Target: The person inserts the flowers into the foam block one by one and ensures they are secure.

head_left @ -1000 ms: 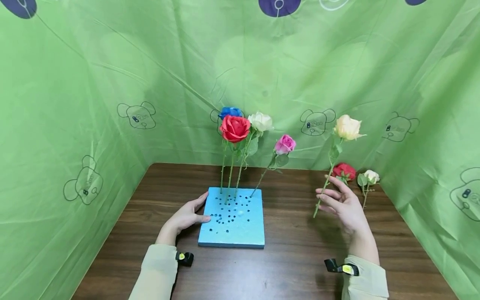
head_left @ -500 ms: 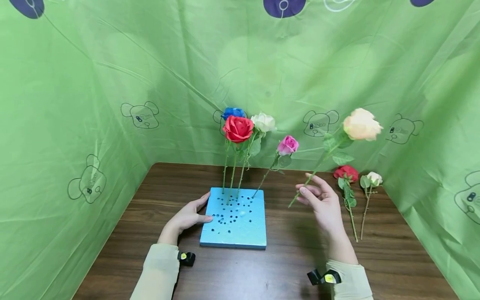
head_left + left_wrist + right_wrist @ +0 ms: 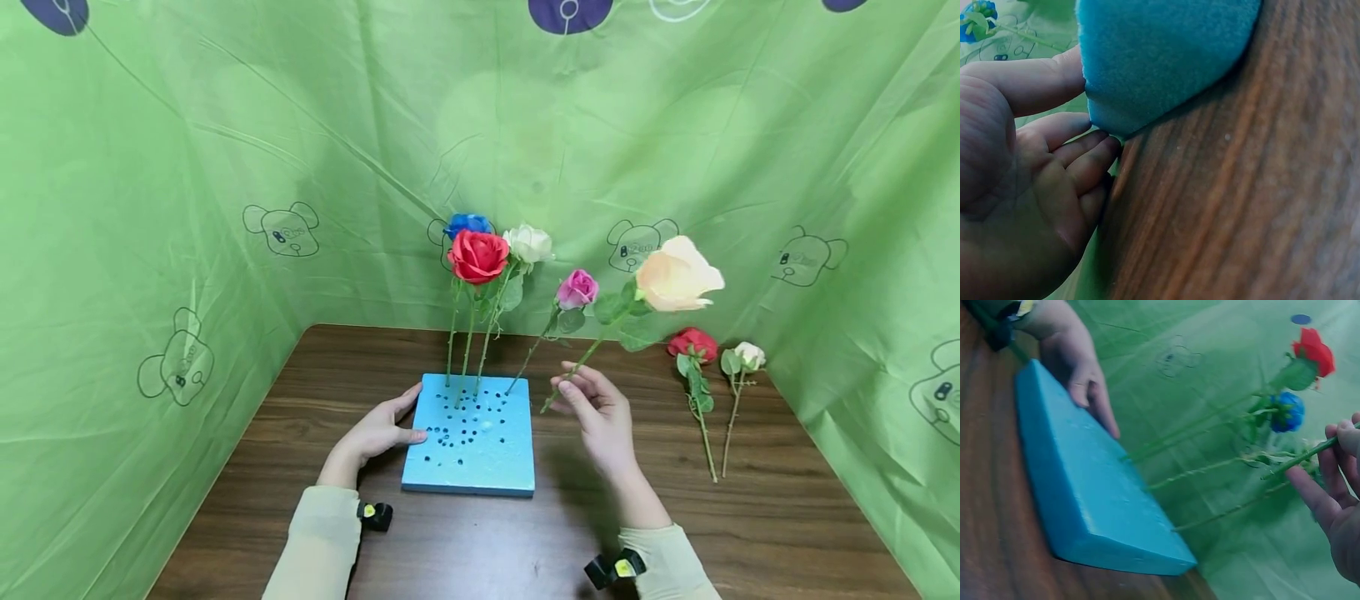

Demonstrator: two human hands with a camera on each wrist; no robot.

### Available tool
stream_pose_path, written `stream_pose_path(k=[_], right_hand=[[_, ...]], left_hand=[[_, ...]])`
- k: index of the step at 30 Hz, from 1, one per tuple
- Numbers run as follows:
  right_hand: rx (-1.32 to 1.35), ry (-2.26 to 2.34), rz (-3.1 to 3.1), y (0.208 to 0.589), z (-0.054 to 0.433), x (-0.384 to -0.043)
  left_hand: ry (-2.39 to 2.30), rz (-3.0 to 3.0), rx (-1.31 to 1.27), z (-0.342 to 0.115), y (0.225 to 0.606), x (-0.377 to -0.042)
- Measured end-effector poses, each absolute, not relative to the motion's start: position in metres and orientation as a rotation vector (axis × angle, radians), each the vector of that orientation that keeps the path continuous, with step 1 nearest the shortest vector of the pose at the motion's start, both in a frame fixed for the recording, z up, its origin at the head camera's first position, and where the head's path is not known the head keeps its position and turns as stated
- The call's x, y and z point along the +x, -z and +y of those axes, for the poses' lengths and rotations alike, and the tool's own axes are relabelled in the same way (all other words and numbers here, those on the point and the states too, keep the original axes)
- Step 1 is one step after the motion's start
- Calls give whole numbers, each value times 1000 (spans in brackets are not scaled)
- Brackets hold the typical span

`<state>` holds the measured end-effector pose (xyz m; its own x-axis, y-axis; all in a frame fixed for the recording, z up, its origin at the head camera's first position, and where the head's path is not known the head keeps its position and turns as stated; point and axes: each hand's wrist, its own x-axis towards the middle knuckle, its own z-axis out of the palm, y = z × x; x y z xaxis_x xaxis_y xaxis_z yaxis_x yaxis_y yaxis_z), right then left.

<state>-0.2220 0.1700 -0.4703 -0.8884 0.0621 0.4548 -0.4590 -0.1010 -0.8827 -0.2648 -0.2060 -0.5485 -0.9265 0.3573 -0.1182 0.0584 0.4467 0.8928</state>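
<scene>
In the head view my left hand (image 3: 382,429) holds the left side of a blue foam board (image 3: 480,471) dotted with holes. Its thumb lies on the top face and its fingers on the side edge. My right hand (image 3: 600,417) pinches a peach rose (image 3: 678,275) by its green stem between thumb and fingers. The rose leans right, and its stem's lower end is in the air just right of the board. Standing in the board are a blue rose (image 3: 468,224), a red rose (image 3: 478,257), a white rose (image 3: 528,244) and a tilted pink rose (image 3: 577,289).
On the wooden table (image 3: 787,533) at the right lie a second red rose (image 3: 693,344) and a small white rose (image 3: 748,357), stems toward me. A green cloth (image 3: 360,125) with bear drawings closes off the back and both sides.
My right hand has carried the peach rose left toward the board, and the rose now leans further right. The left hand keeps its place on the board.
</scene>
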Motion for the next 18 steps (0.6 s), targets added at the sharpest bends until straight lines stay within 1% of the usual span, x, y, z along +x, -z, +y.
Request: stream_pose_path(k=[12,18], right_hand=[[498,-2192,-1911,503,132,-221],[492,-2167,-1945,516,116,-224]], left_hand=[[-1471,2413,369,-207,551,-266],[-1469,2420,371,-206,552,-267]])
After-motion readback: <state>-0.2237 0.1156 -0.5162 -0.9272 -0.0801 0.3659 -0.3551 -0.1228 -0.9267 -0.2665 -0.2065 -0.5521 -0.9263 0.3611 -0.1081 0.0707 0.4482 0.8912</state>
